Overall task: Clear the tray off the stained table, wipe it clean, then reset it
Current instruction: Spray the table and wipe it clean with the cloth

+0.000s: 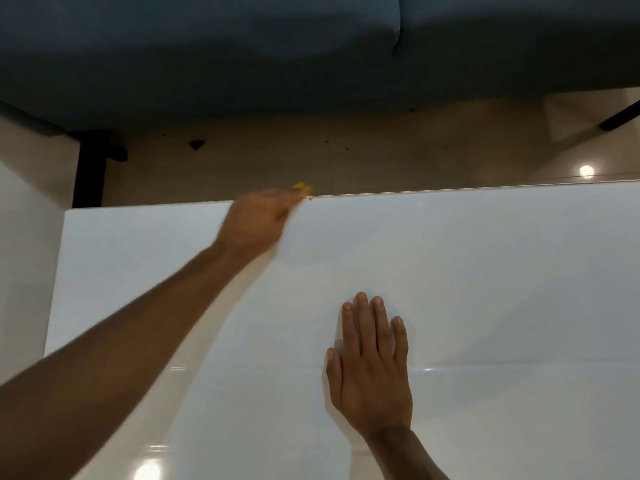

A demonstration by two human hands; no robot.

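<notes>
Head view, looking down on glossy white desk [485, 289]. Left hand [258, 221] stretched out to far edge of desk, left of that edge's middle, motion-blurred. Fingers curled shut over small yellow item [302, 187], only a corner of it visible past the knuckles at the edge; cloth or sponge, cannot tell which. Left forearm runs diagonally from near-left corner toward far edge.

Right hand [369, 368] open, palm down, flat on desk, fingers together and pointing to far edge, thumb out to the left. Positioned near the middle of the desk, closer to near edge. Holds nothing.

Small brown specks [309, 198] at far edge, just beside left hand's fingertips. Thin brownish line along far edge running right from there. Rest of visible surface white, with ceiling-light glare near near edge and a faint seam line across, level with right hand.

Tray: not visible on desk.

Beyond far edge: beige floor [381, 157] with a few dark specks, dark blue sofa [242, 46] above it, black sofa legs at left and at far right. Bright light spot reflected on floor near far-right corner.
</notes>
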